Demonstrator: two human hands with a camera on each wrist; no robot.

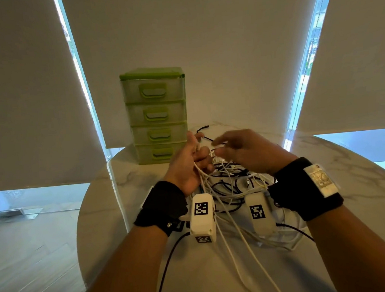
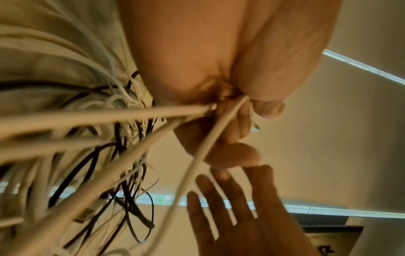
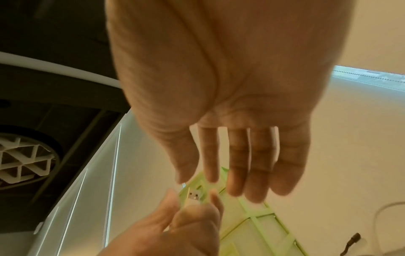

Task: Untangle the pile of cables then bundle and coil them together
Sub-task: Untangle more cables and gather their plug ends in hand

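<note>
A tangle of white and black cables (image 1: 233, 184) lies on the round marble table (image 1: 343, 179) under both hands. My left hand (image 1: 195, 157) is raised above the pile and grips several white cables (image 2: 153, 112) that hang down to the tangle and toward me. A white USB plug (image 3: 194, 196) sticks up out of that fist (image 3: 188, 220). My right hand (image 1: 226, 146) hovers just right of the left one, fingers (image 3: 241, 164) straight and spread, holding nothing. In the left wrist view the right hand (image 2: 232, 201) shows as an empty palm beside the gripped strands.
A green drawer unit (image 1: 156, 114) with several drawers stands at the table's far edge, just left of my hands. A black cable end (image 1: 205, 136) lies behind them, and a black plug (image 3: 353, 237) rests on the table. Blinds cover the windows behind.
</note>
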